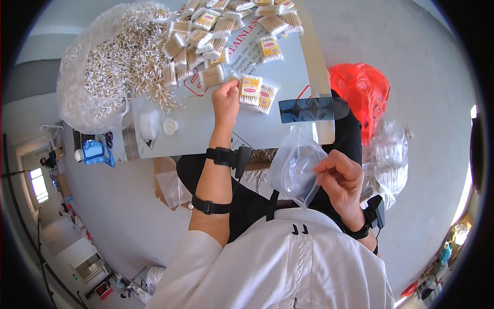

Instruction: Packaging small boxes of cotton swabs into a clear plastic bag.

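Observation:
My right hand (pixel 339 181) pinches the edge of a clear plastic bag (pixel 294 172), which hangs puffed out over my lap with its mouth gaping. I see nothing packed inside it. Over the table, my left hand (pixel 225 102) is closed, its fingertips beside a small pack of cotton swabs (pixel 250 88) with a yellow label. What those fingers grip, if anything, is hidden. That pack overlaps a second labelled pack (pixel 266 98). Another pack (pixel 211 76) lies just left of my fingertips, at the near end of a heap of similar packs (pixel 200 38).
A large clear sack of loose cotton swabs (pixel 116 67) spills onto the table (pixel 206 126) at left. Near it are a small white lid (pixel 170 126) and a blue wipes packet (pixel 96 153). A dark film strip (pixel 306 109) lies at right. A red bag (pixel 360 95) stands beyond the table edge.

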Motion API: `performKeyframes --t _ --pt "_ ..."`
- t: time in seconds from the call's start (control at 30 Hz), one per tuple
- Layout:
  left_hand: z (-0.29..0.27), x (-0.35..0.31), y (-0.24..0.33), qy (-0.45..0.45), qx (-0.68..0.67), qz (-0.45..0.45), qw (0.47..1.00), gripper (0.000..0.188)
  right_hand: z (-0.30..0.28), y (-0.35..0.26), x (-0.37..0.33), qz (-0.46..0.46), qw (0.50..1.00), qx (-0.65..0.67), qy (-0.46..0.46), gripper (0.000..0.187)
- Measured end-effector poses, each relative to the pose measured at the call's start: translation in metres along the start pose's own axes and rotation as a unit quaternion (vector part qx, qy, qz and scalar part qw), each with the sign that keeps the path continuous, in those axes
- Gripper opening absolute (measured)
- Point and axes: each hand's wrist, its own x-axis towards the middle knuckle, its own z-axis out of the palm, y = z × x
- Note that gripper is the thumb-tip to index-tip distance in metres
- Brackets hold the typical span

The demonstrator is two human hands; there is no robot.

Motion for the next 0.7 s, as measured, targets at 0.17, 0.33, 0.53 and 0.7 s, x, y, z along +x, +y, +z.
performKeyframes --t 0.17,0.33,0.53,0.7 --pt "0.004 -0.002 0.01 -0.001 0.034 -0.022 0.999 0.027 0.0 -0.001 -0.001 0.006 1.0 0.009 0.002 0.012" --pt "0.018 -0.014 0.017 -0.022 0.145 0.063 0.987 0.034 0.001 -0.002 0.0 0.009 1.0 -0.004 -0.005 0.012" --pt "0.013 -0.01 0.03 -0.103 -0.077 -0.086 0.988 0.027 -0.001 -0.003 -0.002 0.016 1.0 -0.003 0.001 0.013" --pt "0.024 -0.014 0.016 -0.088 0.089 -0.039 0.991 0.024 0.001 -0.006 -0.002 -0.003 1.0 -0.003 0.001 0.013"
